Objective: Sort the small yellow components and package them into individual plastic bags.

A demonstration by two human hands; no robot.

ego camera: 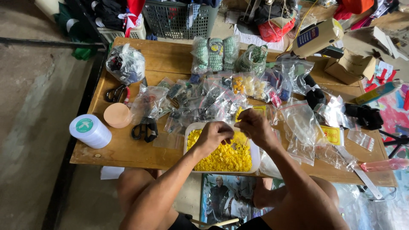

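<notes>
Yellow buttons (223, 156) are filling the white tray (255, 158), left hand (213, 135) and right hand (254, 126) pinching something tiny, bags (304, 123) at 3 o'clock looking easy to knock off.

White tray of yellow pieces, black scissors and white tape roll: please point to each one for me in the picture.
white tray (256, 156): head view, on its right rim.
black scissors (145, 129): head view, on the handles.
white tape roll (90, 130): head view, on its side wall.

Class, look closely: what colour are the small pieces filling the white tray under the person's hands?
Bright yellow pieces, seen best in the head view.
</notes>
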